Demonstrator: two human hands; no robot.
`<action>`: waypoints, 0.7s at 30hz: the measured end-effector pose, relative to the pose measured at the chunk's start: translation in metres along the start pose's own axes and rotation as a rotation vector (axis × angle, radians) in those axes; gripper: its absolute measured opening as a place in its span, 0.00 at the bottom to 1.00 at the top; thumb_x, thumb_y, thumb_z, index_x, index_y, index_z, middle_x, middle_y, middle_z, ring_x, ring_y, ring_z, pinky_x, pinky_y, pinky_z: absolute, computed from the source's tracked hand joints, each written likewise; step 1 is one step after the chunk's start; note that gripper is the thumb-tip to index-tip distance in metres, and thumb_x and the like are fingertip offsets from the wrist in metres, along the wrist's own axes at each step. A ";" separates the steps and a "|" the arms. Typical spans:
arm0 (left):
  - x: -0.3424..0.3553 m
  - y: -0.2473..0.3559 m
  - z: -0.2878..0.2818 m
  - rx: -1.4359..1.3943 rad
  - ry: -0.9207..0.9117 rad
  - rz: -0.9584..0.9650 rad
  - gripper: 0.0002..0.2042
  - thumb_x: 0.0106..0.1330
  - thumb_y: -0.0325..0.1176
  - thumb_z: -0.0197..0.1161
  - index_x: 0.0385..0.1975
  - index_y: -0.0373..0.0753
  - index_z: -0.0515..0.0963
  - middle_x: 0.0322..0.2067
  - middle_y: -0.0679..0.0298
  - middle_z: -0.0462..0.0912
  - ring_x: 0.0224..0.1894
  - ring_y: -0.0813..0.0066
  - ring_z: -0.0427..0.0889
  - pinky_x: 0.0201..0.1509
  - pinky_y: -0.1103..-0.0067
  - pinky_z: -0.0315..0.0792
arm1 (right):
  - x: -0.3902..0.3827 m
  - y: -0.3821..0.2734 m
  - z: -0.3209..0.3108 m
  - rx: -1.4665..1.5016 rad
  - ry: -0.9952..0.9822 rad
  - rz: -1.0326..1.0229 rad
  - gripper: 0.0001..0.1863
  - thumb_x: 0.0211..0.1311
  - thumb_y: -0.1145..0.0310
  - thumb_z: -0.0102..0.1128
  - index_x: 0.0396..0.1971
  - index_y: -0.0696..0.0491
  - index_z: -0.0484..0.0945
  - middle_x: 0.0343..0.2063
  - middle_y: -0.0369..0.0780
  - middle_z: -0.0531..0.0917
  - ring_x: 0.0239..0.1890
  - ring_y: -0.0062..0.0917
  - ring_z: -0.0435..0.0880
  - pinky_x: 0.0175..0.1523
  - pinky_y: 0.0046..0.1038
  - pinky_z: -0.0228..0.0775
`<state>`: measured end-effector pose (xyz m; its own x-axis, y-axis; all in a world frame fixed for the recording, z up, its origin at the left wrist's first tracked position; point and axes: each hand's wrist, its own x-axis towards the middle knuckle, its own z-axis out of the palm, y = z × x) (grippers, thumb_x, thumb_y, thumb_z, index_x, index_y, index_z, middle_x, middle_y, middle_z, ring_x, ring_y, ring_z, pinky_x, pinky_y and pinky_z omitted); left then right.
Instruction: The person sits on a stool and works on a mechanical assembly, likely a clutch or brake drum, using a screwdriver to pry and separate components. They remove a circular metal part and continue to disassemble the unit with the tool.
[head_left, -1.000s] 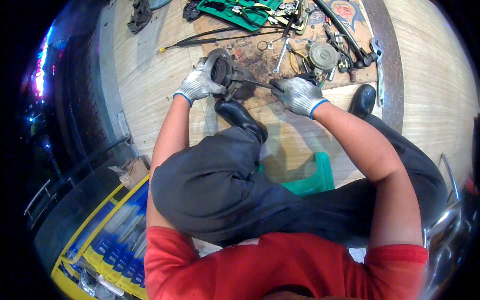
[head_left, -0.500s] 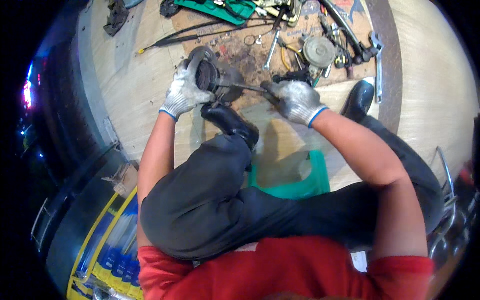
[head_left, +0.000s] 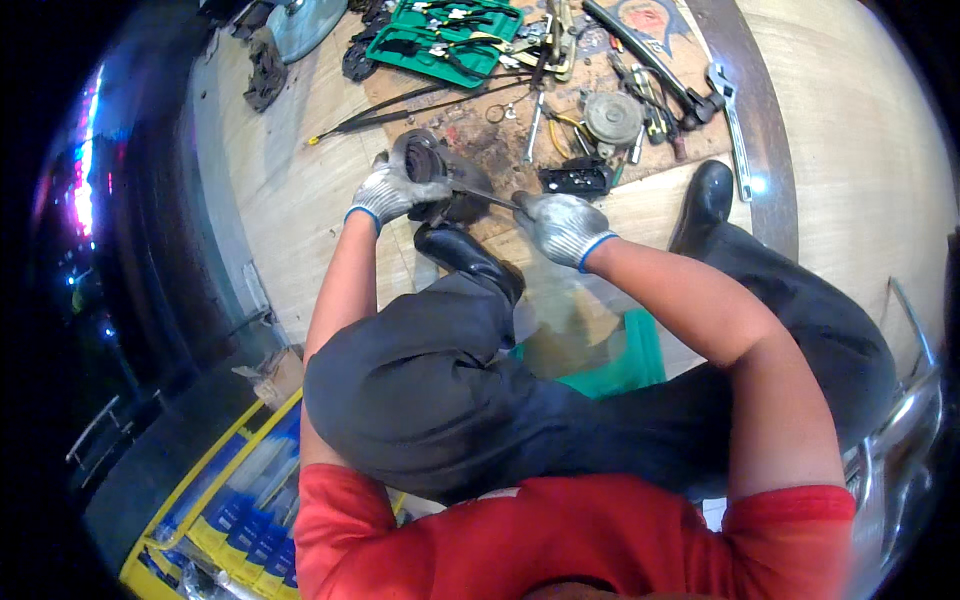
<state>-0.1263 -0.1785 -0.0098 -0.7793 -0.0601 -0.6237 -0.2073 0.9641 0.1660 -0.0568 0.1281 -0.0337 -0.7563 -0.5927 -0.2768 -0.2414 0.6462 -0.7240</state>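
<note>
My left hand (head_left: 392,191), in a whitish knitted glove with a blue cuff edge, is closed around a dark, greasy round metal part (head_left: 424,157) with a ringed rim. Its fingers reach across the part's near side. In my right hand (head_left: 566,226), gloved the same way, is the handle end of a long thin metal tool (head_left: 490,198). The tool slants up and left to the round part; its tip is hidden near my left fingers. Just below the part stands the toe of my left black boot (head_left: 462,252).
A stained cardboard sheet (head_left: 400,99) bears a green tool case (head_left: 440,67), a combination wrench (head_left: 534,128), a grey round cover (head_left: 613,118) and a black plastic piece (head_left: 577,178). An adjustable wrench (head_left: 737,135) lies at right. A green stool (head_left: 640,352) stands between my legs.
The view has shifted, bringing more of the tool case into sight. My left fingers now lie across the round part, which has turned. My right hand no longer covers the black plastic piece.
</note>
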 end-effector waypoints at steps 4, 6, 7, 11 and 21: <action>-0.002 0.010 -0.006 0.037 -0.027 0.004 0.64 0.36 0.64 0.78 0.75 0.44 0.51 0.64 0.40 0.67 0.63 0.42 0.74 0.66 0.65 0.71 | 0.001 -0.005 -0.005 -0.001 -0.082 0.088 0.17 0.73 0.55 0.47 0.47 0.51 0.78 0.35 0.51 0.85 0.39 0.50 0.85 0.44 0.51 0.75; -0.007 0.004 -0.002 0.112 0.014 0.081 0.62 0.38 0.61 0.78 0.75 0.45 0.52 0.64 0.42 0.68 0.63 0.43 0.74 0.66 0.64 0.72 | 0.003 -0.011 -0.017 -0.035 -0.120 0.092 0.16 0.72 0.56 0.47 0.46 0.50 0.79 0.36 0.52 0.85 0.42 0.49 0.85 0.46 0.50 0.75; -0.007 0.000 -0.002 0.042 0.039 0.164 0.60 0.38 0.53 0.79 0.75 0.47 0.52 0.63 0.43 0.68 0.65 0.42 0.71 0.67 0.63 0.70 | 0.003 -0.010 -0.026 -0.036 -0.123 0.091 0.16 0.72 0.56 0.47 0.45 0.50 0.80 0.37 0.52 0.85 0.42 0.49 0.85 0.47 0.49 0.75; -0.018 0.000 -0.010 0.151 0.058 0.408 0.59 0.35 0.45 0.78 0.74 0.47 0.54 0.69 0.39 0.59 0.71 0.41 0.61 0.74 0.62 0.63 | 0.003 -0.008 -0.042 -0.070 -0.129 0.166 0.18 0.71 0.56 0.48 0.43 0.52 0.83 0.39 0.52 0.86 0.45 0.48 0.85 0.50 0.48 0.76; -0.010 0.000 -0.010 0.023 -0.039 0.157 0.59 0.36 0.50 0.78 0.75 0.45 0.53 0.64 0.37 0.66 0.66 0.43 0.71 0.67 0.64 0.71 | 0.004 -0.032 -0.040 -0.076 -0.200 0.138 0.17 0.70 0.58 0.47 0.42 0.52 0.84 0.40 0.51 0.86 0.46 0.48 0.86 0.52 0.48 0.76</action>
<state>-0.1241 -0.1801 0.0043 -0.7771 0.1013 -0.6211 -0.0712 0.9665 0.2467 -0.0765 0.1245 0.0135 -0.6517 -0.5748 -0.4948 -0.1948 0.7573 -0.6233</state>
